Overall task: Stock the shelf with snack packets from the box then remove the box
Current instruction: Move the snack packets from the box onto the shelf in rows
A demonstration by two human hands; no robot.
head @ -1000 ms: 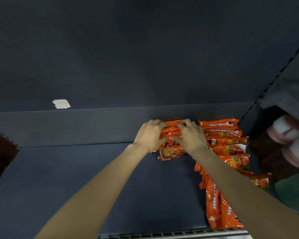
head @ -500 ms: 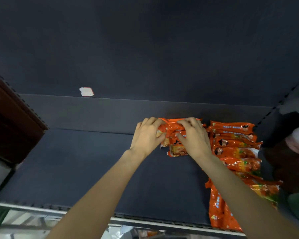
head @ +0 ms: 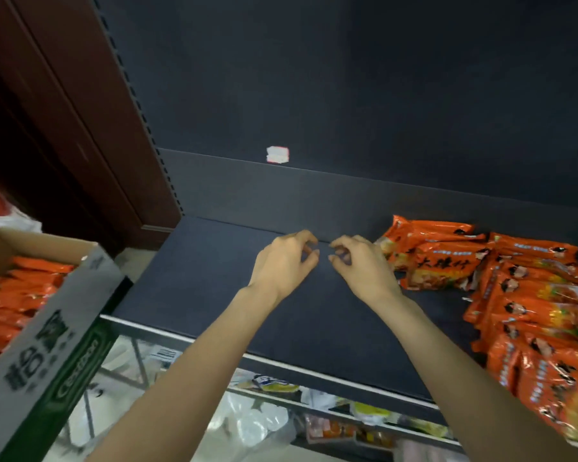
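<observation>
Orange snack packets [head: 528,295] lie in rows at the right end of the dark shelf [head: 214,278]. A small stack of them [head: 431,255] sits by the back wall, just right of my right hand [head: 361,265]. My left hand [head: 286,261] hovers beside it over bare shelf. Both hands are empty, fingers loosely curled and apart. A cardboard box [head: 57,345] at the lower left holds several more orange packets [head: 14,295].
A brown wooden panel [head: 67,111] stands left of the shelf. A white sticker [head: 277,154] marks the back wall. Below the shelf edge [head: 281,361], a lower shelf holds assorted wrapped goods [head: 264,415].
Both hands let go of the small stack of packets and drew back to the left. The view swung left and down, bringing the box into sight.
</observation>
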